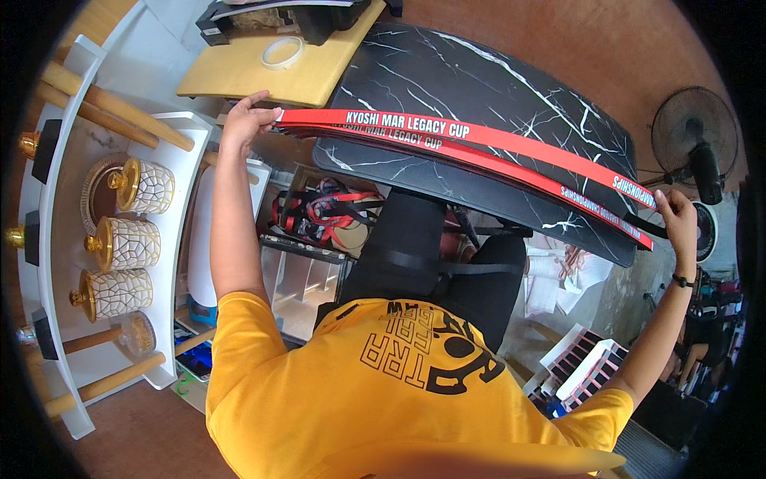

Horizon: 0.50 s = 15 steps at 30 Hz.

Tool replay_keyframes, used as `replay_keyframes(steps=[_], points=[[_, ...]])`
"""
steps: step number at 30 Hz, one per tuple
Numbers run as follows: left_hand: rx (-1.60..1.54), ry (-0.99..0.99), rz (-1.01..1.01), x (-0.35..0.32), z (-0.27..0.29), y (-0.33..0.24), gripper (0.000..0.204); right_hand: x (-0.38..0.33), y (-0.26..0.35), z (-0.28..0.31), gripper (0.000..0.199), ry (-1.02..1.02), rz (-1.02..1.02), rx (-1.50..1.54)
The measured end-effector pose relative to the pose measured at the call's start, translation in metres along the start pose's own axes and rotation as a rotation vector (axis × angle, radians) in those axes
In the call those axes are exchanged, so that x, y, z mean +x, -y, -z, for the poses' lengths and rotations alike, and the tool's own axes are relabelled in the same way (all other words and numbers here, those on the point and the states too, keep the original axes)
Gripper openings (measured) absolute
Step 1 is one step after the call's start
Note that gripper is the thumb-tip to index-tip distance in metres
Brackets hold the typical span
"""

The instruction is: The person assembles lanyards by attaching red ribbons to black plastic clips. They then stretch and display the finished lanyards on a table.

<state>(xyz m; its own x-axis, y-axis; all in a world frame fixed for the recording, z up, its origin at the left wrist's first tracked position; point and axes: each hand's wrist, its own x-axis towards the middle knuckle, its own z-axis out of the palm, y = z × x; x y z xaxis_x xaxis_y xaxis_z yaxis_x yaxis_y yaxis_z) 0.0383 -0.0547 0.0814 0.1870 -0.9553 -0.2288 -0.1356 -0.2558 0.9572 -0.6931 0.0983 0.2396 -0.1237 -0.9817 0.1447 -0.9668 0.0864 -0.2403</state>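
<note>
Several long red ribbon strips with white printing stretch between my two hands in front of me. My left hand pinches their left end between thumb and fingers, with one finger sticking out. At the other end, my right hand grips the upper strip by its tip, and a dark strip passes close to its fingers. A second layer of strips hangs just beneath the top one, its right end loose below my right hand. Under the strips lies a black marble-patterned table.
A wooden board bearing a tape roll adjoins the table. On the left, a white shelf holds gold-and-white jars. Red and black straps lie below the table. A fan stands at right, above white boxes.
</note>
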Motion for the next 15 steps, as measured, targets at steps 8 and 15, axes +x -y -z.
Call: replay_keyframes(steps=[8, 15], points=[[0.093, -0.035, -0.002, 0.007, 0.001, 0.012, 0.059, 0.007, 0.019, -0.019, 0.042, 0.019, -0.060, -0.039], [0.147, -0.051, -0.037, 0.008, 0.000, 0.021, 0.056, 0.004, 0.008, -0.036, 0.043, 0.096, -0.034, -0.055]])
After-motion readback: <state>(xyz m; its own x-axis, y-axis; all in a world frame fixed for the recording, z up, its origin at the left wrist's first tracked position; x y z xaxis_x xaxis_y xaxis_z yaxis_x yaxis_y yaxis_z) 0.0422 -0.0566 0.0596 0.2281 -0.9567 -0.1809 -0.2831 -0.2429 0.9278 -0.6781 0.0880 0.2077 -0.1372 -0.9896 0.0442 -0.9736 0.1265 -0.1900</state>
